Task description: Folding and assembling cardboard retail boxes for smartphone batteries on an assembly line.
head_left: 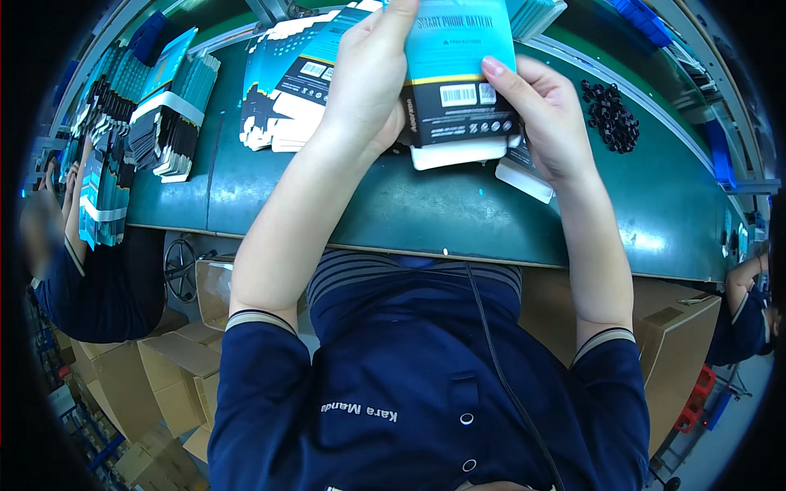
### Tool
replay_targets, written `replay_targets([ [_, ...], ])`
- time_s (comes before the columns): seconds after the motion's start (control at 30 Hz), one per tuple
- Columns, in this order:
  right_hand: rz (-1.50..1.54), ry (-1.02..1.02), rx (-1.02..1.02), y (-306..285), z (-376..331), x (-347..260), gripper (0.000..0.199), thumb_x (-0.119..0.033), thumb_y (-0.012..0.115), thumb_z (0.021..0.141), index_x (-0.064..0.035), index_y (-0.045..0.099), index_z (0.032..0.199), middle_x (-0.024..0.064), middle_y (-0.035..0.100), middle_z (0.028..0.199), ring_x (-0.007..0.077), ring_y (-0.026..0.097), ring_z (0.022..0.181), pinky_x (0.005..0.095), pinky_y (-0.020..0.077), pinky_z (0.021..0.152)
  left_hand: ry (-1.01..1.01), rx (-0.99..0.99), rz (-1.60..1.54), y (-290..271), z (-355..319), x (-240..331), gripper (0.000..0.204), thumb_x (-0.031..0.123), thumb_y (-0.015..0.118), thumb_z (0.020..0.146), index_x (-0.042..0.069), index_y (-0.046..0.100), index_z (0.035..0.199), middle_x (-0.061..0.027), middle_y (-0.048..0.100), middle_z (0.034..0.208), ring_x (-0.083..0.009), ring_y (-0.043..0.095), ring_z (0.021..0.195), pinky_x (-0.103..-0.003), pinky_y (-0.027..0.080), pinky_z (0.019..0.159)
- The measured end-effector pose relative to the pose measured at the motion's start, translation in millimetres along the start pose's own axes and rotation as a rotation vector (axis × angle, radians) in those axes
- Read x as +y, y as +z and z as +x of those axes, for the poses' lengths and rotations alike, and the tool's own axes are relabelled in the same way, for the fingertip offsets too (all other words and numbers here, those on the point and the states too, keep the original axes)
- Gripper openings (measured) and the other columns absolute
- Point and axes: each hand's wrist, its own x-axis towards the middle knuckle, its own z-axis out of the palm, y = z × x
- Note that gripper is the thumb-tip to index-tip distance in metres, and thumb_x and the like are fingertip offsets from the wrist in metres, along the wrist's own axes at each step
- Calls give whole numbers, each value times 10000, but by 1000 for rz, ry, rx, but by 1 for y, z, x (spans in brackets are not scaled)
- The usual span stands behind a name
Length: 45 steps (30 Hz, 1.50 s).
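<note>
Above the green table, both my hands hold a blue-and-black phone battery box (460,64) by its sides. A white end flap sticks out at its near edge. My left hand (370,86) is closed round the left side, its fingertips partly hidden. My right hand (553,110) pinches the right side, thumb flat on the printed front and fingers behind. Below that hand, another box with a white flap (524,182) lies on the table, partly covered. Beside my left forearm rests a spread pile of flat box blanks (286,78).
Banded bundles of flat boxes (168,123) stand on the green table (393,204) at left. Small black parts (610,117) lie heaped at right. Open cardboard cartons (176,368) are below the table edge. A co-worker (98,278) is at far left, another (741,319) at far right.
</note>
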Motion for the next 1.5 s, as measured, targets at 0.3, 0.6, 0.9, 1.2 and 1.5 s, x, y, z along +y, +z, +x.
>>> replay_targets([
  [0.3,210,-397,264,25,-1,-1,426,-20,554,900,7,406,1299,151,532,1225,171,585,1016,269,466,881,373,-86,271,20,-16,-16,297,78,458,979,12,423,1266,-105,595,1055,-122,572,920,-232,468,810],
  [0.6,38,-302,382,-5,2,17,218,-212,513,973,-42,538,1108,30,614,893,52,555,773,191,455,691,560,-103,599,-1,-11,-43,189,201,447,1003,24,513,1014,10,574,823,8,451,714,-164,364,618],
  [0.9,53,-410,381,9,-2,7,224,-193,540,961,-14,571,1091,25,639,836,34,567,751,177,447,673,432,-130,374,-1,-8,-43,162,76,496,964,20,479,1115,-28,600,861,-44,528,759,-182,429,688],
  [1.2,209,-381,369,17,-6,5,231,-78,655,872,4,475,991,63,641,780,56,589,680,171,454,576,370,-44,307,9,-20,-35,175,35,577,884,14,430,977,-60,612,762,-39,535,680,-191,425,583],
  [1.5,116,-337,414,1,-4,14,194,-88,686,853,-72,499,805,38,641,801,47,588,768,183,462,649,604,-93,386,8,-10,-46,127,110,592,906,15,507,902,-62,631,837,-53,532,733,-204,433,676],
])
